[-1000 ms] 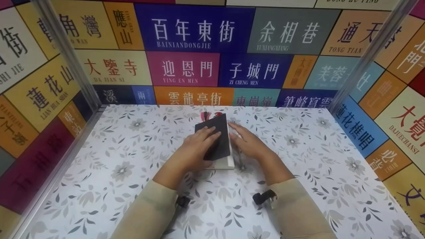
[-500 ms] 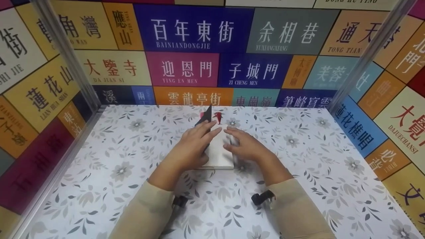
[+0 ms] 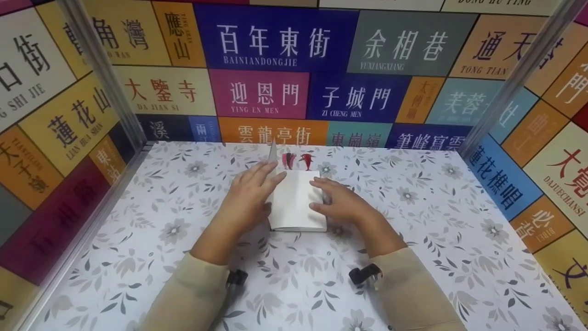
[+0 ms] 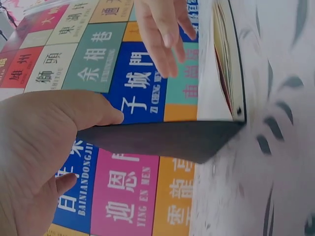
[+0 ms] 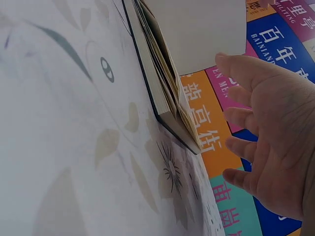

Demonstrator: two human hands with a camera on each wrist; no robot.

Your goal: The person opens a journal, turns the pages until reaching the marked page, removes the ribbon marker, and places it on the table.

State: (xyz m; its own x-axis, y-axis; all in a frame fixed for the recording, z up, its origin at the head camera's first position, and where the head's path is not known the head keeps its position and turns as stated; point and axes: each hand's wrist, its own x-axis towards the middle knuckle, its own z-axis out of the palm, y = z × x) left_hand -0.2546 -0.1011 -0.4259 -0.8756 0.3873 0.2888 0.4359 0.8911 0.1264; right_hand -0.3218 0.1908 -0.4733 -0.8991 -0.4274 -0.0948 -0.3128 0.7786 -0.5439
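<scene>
- While the notebook point(image 3: 296, 202) lies near the middle of the worktop's point(image 3: 138, 276) far edge, its dark cover point(image 4: 157, 140) stands raised along the left side
- The left hand point(image 3: 250, 193) touches that cover, thumb at its edge; I cannot tell whether it pinches
- The right hand point(image 3: 342, 200) hovers by the pages' right edge, fingers spread apart
- Small pink-and-black and red shapes point(image 3: 306, 161) sit beyond

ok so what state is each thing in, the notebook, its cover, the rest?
Notebook, open, lying on the table.
Cover, raised, roughly upright.
Pages, slightly parted at the edge.
Left hand, at the raised cover; grip unclear.
Right hand, fingers apart, by the notebook's right edge.
Red item, beyond the notebook; details too small.
Pink-and-black item, likewise.
</scene>
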